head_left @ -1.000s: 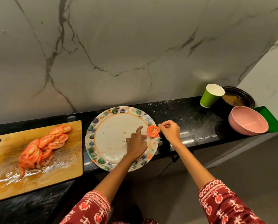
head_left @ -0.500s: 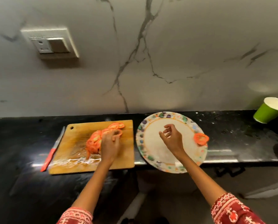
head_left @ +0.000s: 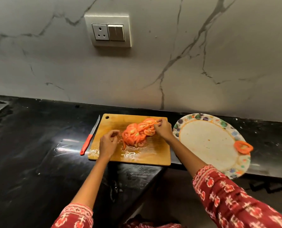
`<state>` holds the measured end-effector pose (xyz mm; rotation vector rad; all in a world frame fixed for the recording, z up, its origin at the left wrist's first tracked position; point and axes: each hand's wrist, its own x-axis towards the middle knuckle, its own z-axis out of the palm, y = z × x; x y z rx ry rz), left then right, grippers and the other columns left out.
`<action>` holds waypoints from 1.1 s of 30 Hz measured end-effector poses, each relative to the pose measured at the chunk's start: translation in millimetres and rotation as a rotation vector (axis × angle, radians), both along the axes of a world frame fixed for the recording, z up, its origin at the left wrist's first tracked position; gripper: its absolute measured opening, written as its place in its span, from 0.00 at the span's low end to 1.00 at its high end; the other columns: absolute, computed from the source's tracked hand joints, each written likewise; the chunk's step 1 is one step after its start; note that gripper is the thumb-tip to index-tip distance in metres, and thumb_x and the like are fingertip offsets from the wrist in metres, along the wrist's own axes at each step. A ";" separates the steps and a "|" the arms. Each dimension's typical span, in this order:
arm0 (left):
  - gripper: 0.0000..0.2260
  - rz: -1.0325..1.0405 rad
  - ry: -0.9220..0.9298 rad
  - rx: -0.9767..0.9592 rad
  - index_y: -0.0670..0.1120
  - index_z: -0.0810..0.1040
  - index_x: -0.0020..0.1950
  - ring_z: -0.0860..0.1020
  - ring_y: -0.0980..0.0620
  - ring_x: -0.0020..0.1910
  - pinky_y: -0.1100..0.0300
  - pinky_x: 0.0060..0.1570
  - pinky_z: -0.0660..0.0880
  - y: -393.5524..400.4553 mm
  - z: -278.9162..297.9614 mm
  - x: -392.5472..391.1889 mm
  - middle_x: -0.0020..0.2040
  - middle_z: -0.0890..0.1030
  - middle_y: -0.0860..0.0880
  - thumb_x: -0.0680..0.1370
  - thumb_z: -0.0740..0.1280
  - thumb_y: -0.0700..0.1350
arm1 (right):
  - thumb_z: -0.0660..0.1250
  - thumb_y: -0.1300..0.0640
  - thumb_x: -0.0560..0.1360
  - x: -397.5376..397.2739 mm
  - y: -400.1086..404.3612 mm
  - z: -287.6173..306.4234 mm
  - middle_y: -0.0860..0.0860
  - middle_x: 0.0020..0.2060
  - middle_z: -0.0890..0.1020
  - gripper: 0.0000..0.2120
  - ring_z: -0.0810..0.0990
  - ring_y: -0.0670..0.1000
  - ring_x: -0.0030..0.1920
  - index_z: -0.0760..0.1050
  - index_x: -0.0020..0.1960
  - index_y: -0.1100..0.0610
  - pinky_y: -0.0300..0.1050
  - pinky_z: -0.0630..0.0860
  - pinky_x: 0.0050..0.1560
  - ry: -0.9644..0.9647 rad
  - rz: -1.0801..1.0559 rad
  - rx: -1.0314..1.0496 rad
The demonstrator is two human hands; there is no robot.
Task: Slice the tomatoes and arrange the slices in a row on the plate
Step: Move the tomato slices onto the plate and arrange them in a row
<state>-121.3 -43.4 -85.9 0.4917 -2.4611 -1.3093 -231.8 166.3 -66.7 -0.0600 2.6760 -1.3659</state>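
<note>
A heap of tomato slices [head_left: 137, 134] lies on the wooden cutting board [head_left: 153, 155]. My right hand [head_left: 164, 130] is at the heap's far right corner, where its fingertips pinch one thin tomato slice [head_left: 156, 122]. Left of the heap, my left hand [head_left: 108, 143] hovers over the board with loosely curled fingers; I see nothing in it. The patterned plate [head_left: 206, 139] stands to the right of the board. A single tomato slice [head_left: 243, 146] lies on the plate's right rim.
A red-handled knife [head_left: 89, 138] lies on the black counter [head_left: 38, 137] just left of the board, blade pointing to the wall. A wall socket [head_left: 108, 31] sits above. The counter's front edge runs just under board and plate.
My right hand has moved from above the plate to the heap on the board and taken a slice. My left hand has drawn back from the heap to its left. The view has turned left.
</note>
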 end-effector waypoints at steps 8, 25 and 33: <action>0.13 -0.053 0.009 0.005 0.42 0.79 0.54 0.78 0.54 0.50 0.61 0.52 0.75 -20.3 6.9 -19.9 0.49 0.81 0.48 0.74 0.62 0.30 | 0.67 0.55 0.74 -27.9 -23.2 -0.5 0.57 0.51 0.80 0.11 0.78 0.57 0.52 0.75 0.53 0.60 0.43 0.70 0.42 -0.136 -0.145 0.182; 0.12 -0.249 0.027 0.153 0.43 0.76 0.59 0.77 0.54 0.51 0.70 0.44 0.74 -13.8 23.2 -50.3 0.50 0.80 0.47 0.76 0.65 0.38 | 0.62 0.61 0.76 -61.8 -15.2 66.7 0.52 0.28 0.73 0.11 0.69 0.46 0.27 0.74 0.36 0.61 0.34 0.65 0.23 -0.123 0.305 0.118; 0.12 -0.395 -0.091 0.451 0.43 0.75 0.61 0.79 0.50 0.49 0.60 0.41 0.80 -12.1 42.2 -60.7 0.51 0.79 0.44 0.78 0.63 0.40 | 0.61 0.62 0.79 -41.1 -39.2 87.3 0.50 0.35 0.77 0.06 0.75 0.42 0.33 0.74 0.44 0.57 0.31 0.67 0.27 -0.344 0.645 -0.103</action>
